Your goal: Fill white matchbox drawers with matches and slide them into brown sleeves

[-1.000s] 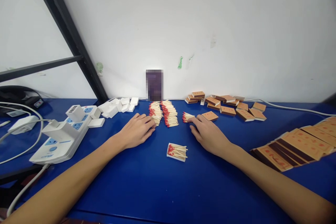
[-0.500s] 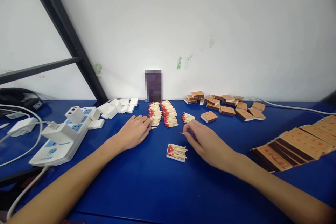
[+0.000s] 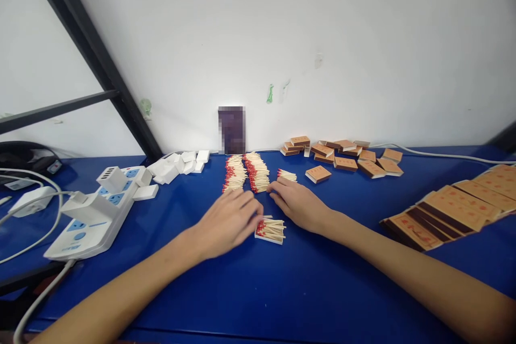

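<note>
My left hand is closed in a pinch over the left edge of a white matchbox tray. A single match pokes out from its thumb and finger, level above the tray's far side. Loose red-headed matches fill the tray. Just behind it, my right hand has loosely curved fingers, with no match visible in them. Its fingertips are near the right row of matches. Another row of matches lies to the left, and a small bunch of matches is partly behind the right hand.
Closed matchboxes lie scattered at the back right. Overlapping flat matchbox sleeves are at the far right. White empty-looking trays are heaped at the back left, beside a power strip with plugs and cables.
My left hand has moved right and nearer, from beside the left match row to the tray, and now pinches a match. My right hand has shifted left; the match it held no longer shows there.
</note>
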Demonstrator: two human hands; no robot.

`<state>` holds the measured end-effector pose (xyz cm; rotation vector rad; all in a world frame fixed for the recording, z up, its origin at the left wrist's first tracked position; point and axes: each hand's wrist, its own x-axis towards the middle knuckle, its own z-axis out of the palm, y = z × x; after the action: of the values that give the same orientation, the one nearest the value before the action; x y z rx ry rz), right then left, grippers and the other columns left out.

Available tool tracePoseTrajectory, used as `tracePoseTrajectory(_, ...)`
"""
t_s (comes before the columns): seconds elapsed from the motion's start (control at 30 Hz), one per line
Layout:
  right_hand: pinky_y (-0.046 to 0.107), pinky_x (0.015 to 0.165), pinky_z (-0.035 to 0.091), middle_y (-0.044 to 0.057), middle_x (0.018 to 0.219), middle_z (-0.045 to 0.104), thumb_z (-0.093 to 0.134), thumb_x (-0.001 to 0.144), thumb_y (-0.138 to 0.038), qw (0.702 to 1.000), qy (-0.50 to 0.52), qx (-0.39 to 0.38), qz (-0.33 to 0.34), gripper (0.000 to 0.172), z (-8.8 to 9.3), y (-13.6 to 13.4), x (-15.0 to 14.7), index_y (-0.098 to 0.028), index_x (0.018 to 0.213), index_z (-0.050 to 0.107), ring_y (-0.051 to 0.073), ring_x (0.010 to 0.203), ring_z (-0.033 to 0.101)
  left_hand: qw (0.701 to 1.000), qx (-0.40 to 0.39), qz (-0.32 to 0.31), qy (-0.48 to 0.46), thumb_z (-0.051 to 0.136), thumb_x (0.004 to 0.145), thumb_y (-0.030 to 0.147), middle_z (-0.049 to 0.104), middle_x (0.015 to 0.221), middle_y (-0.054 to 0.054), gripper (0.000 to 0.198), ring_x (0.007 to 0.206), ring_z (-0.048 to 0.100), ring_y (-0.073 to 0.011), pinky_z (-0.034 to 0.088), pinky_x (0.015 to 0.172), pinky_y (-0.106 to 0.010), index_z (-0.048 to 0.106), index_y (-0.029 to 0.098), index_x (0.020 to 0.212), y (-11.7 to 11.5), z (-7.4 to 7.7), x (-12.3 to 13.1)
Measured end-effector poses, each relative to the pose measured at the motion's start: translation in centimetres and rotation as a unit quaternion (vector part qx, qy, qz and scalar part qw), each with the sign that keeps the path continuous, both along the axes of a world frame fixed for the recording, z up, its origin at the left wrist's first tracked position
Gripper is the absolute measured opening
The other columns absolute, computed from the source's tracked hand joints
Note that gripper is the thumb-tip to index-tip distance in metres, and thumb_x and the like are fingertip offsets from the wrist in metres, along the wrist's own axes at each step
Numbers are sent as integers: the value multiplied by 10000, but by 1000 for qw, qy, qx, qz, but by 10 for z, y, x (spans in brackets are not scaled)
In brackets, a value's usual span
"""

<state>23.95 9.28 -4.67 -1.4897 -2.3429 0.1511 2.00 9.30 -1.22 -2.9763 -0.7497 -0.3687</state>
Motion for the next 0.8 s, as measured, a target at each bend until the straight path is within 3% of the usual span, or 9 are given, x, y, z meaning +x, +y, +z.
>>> tracePoseTrajectory(0.07,315,806,458,77,1004,612,398,989,-189,1000,-2,4,-3,191,-1,1,-1,-171,1060,574,197,923,596,999,-15,-32,-12,370,1002,280,600,911,-46,229,833,510,-189,382,772,-339,571,185,947,-11,-3,8)
tracePoseTrajectory(0.17,319,818,454,80,1004,628,396,991,-190,1000,-3,2,-7,199,-1,1,-2,-165,1068,579,202,942,599,999,-24,-25,-24,374,1002,286,604,912,-44,230,840,515,-189,381,784,-344,578,184,970,-10,-7,8)
tracePoseTrajectory(0.4,317,803,448,92,1018,636,395,995,-213,1000,-9,-17,-20,200,1,2,-1,-176,1035,588,215,960,601,992,52,111,-2,405,975,278,617,902,-53,219,822,519,-215,361,732,-350,602,185,961,41,-8,-24)
tracePoseTrajectory(0.5,320,786,447,88,994,635,391,997,-229,999,-3,-28,-24,184,1,2,0,-182,969,567,207,901,604,988,66,137,11,408,971,288,605,861,-55,238,807,525,-214,367,742,-353,617,177,943,53,-6,-36)
tracePoseTrajectory(0.67,336,773,439,84,982,615,348,1005,-246,998,8,-51,-18,184,1,-2,5,-193,932,508,206,864,588,992,44,116,30,438,953,319,601,849,-42,235,806,533,-207,371,760,-357,622,182,904,54,-3,-42)
tracePoseTrajectory(0.8,325,724,426,61,946,610,324,1010,-279,996,31,-81,18,198,13,-21,8,-210,922,487,191,820,571,993,39,95,49,460,941,372,608,867,-48,252,843,542,-219,361,764,-367,606,180,871,52,-2,-41)
